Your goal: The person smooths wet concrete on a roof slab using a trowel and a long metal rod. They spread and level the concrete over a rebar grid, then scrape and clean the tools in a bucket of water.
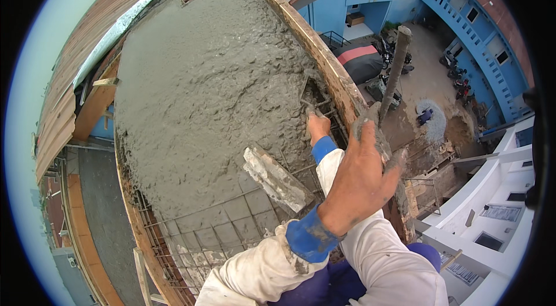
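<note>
The left hand, fingers spread and apparently empty, seems braced near the board so the right hand, grip unclear, can reach the concrete.

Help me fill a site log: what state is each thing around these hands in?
Left hand: smeared grey, grip unclear
Right hand: partly hidden, grip unclear
Concrete: wet-looking, smoother at the far end
Rebar mesh: partly covered, partly bare
Rough grey piece: at the concrete's edge
Side board: smeared
Sleeves: stained
Pole: lower end hidden
</note>
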The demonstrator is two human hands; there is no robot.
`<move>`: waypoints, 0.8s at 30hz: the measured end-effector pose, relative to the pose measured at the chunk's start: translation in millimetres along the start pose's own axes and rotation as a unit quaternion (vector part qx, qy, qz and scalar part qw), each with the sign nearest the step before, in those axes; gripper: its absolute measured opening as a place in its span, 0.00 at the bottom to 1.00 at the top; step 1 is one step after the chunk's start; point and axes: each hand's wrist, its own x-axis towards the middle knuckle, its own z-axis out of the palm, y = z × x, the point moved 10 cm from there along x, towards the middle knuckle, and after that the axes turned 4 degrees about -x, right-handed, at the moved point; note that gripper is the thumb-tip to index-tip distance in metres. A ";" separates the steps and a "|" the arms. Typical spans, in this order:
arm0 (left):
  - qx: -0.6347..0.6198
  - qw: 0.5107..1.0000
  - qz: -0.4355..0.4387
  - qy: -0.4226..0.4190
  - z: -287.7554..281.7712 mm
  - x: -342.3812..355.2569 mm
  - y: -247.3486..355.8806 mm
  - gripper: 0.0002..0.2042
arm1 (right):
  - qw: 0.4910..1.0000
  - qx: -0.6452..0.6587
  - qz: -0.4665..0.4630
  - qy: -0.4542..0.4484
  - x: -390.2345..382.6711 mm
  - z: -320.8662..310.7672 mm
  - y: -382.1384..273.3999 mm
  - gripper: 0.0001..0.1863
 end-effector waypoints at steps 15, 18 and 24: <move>-0.047 0.998 -0.042 -0.008 1.6 -6.6 -7.3 0.38 | 0.938 -0.276 -0.176 -0.113 32.1 -10.7 -37.1 0.22; -0.051 0.995 -0.075 -0.034 9.2 -5.0 -12.5 0.38 | 0.937 -0.245 -0.249 -0.032 14.3 -11.1 -45.6 0.21; -0.069 0.992 -0.104 -0.035 16.0 -3.2 -18.4 0.39 | 0.779 -0.485 -0.267 -0.294 -35.6 98.4 27.6 0.18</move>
